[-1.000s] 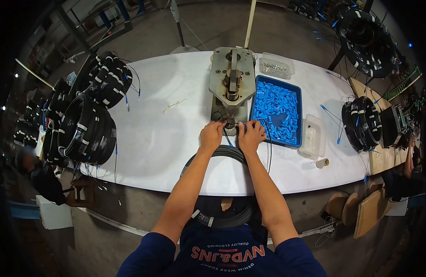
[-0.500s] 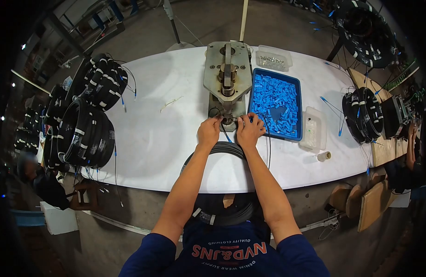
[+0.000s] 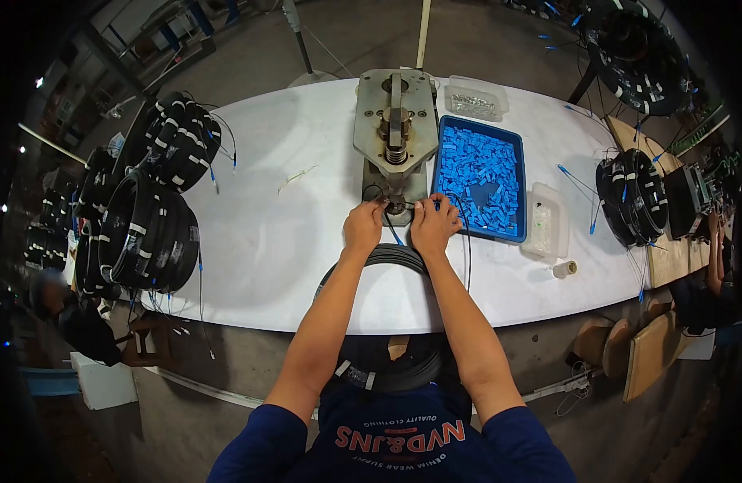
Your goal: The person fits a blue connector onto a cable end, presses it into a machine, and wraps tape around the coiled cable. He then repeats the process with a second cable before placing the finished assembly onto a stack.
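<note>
Both hands are at the foot of a metal bench press (image 3: pixel 395 121). My left hand (image 3: pixel 364 228) pinches a thin black cable (image 3: pixel 374 190) on the left of the press's lower die. On the other side, my right hand (image 3: pixel 435 225) is closed on the cable too, its fingers by the press base. A short blue connector end (image 3: pixel 398 238) points down between the hands. The cable's coil (image 3: pixel 391 256) hangs over the table edge between my forearms and down onto my lap. The exact spot under the press head is partly hidden by fingers.
Right of the press stands a blue tray (image 3: pixel 522 189) of small blue connector parts. Clear plastic boxes (image 3: pixel 504 105) hold small pieces. A small roll (image 3: pixel 564 270) lies nearby. Black cable coils are stacked at left (image 3: pixel 150 233) and right (image 3: pixel 632 197). Other people sit at both sides.
Almost nothing differs. Both hands stay at the press base, still gripping the cable; the view has shifted very slightly.
</note>
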`<action>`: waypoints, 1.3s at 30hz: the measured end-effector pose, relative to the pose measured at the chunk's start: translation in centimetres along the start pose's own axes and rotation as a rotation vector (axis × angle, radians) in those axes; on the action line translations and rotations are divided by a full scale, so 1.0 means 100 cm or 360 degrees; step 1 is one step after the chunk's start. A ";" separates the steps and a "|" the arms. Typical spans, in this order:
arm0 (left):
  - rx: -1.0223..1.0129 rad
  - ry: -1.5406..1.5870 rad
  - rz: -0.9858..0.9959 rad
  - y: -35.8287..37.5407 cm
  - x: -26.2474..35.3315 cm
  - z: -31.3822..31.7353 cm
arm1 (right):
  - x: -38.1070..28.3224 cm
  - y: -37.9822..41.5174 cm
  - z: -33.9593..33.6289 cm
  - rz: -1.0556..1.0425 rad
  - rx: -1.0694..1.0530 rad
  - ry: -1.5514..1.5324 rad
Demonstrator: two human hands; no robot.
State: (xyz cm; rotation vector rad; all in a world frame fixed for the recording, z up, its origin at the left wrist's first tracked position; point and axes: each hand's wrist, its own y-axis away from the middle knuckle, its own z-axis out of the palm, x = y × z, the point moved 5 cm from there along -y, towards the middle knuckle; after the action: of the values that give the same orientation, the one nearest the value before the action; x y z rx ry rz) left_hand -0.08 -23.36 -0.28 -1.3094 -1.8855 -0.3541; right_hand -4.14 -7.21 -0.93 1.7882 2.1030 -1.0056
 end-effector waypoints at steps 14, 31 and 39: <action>-0.0120 -0.0015 -0.0063 0.000 -0.001 0.002 | 0.001 0.000 0.000 -0.0024 0.0109 -0.0027; 0.0085 0.0033 0.0205 0.002 0.002 -0.005 | 0.002 0.001 0.002 -0.0036 0.0094 0.0038; 0.0023 0.0005 0.0128 0.000 -0.004 0.000 | 0.002 0.000 0.002 -0.0030 0.0094 0.0038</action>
State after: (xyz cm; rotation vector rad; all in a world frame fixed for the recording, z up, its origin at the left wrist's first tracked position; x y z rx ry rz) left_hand -0.07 -23.61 -0.59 -1.3698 -1.8233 -0.3004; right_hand -4.21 -7.21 -1.23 1.8200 2.1295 -1.0673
